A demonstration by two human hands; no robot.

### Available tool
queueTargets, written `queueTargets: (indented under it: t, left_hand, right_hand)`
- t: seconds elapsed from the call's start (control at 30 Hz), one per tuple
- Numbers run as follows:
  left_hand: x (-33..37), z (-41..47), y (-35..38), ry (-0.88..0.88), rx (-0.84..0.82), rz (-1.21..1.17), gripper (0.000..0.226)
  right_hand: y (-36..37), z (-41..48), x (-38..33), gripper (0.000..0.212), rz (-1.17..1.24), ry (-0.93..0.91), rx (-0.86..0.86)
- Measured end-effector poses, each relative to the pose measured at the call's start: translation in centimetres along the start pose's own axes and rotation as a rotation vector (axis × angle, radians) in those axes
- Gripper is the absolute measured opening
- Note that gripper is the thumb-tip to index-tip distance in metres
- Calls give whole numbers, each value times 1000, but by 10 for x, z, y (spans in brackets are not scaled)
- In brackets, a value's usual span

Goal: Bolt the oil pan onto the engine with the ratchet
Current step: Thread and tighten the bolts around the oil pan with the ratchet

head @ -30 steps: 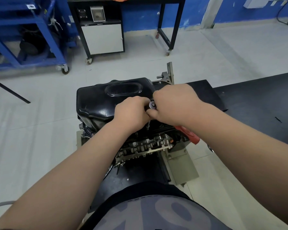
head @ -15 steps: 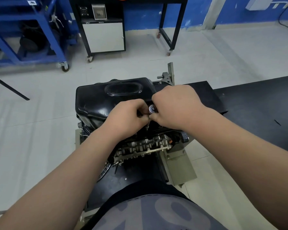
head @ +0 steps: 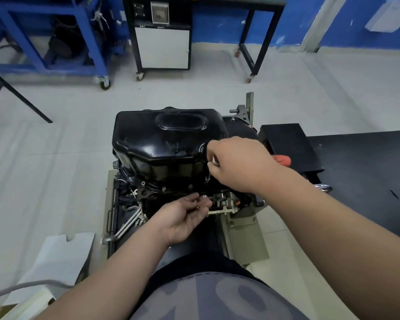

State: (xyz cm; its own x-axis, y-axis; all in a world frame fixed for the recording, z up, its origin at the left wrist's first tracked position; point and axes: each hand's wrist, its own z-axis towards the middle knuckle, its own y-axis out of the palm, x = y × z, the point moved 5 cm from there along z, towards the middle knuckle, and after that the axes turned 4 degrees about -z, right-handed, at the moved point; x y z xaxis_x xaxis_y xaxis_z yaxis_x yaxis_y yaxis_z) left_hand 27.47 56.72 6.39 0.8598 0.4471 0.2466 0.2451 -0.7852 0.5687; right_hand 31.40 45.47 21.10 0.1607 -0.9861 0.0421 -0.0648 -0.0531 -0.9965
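Fingers [head: 214,150] of the right hand [head: 239,166] are curled tight round the head end of the silver ratchet with an orange-red handle [head: 284,160]. Only the round head and the handle tip show past the fist. The tool stands at the right edge of the glossy black pressed-metal oil pan [head: 162,146], which sits in the middle of the frame on top of the upturned grey metal engine [head: 222,202].

Just below the pan, the left hand [head: 183,219] lies palm up with its fingers loosely curled. Its fingertips appear to pinch a small silver bolt [head: 203,197], and a second small fastener seems to lie in the curl of the fingers.

Several bolt heads [head: 163,188] already sit along the pan's lower flange.

The ratchet looks stiff and fairly heavy. I judge it is best steadied at the head while the bolt starts, then swung from the rubbery handle for leverage. The bolts are light, smooth and easily dropped into the engine, so a fingertip pinch on the head suits them. The thin pan flange could warp if one bolt is overtightened.
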Motion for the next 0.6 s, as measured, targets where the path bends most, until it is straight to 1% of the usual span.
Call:
queueTargets:
  t: [0.07, 0.17, 0.27, 0.33, 0.43, 0.6]
  left_hand:
    - [-6, 7, 0, -9, 25, 14, 16]
    - [-14, 19, 7, -8, 21, 50, 18]
    - [-19, 31, 23, 43, 37, 49, 14]
    - [-22, 39, 34, 80, 46, 23, 19]
    - [-29, 48, 48, 73, 45, -15, 26]
    - [-43, 58, 61, 37, 95, -22, 14]
  right_hand:
    - [-18, -1, 6, 14, 15, -20, 68]
    - [-48, -13, 26, 5, 123, -6, 126]
    - [-52, -32, 51, 10, 228, 63, 86]
    - [-46, -42, 66, 16, 290, 102, 48]
    - [-35, -51, 88, 19, 339, 136, 29]
    - [-24, -60, 116, 17, 415, 164, 25]
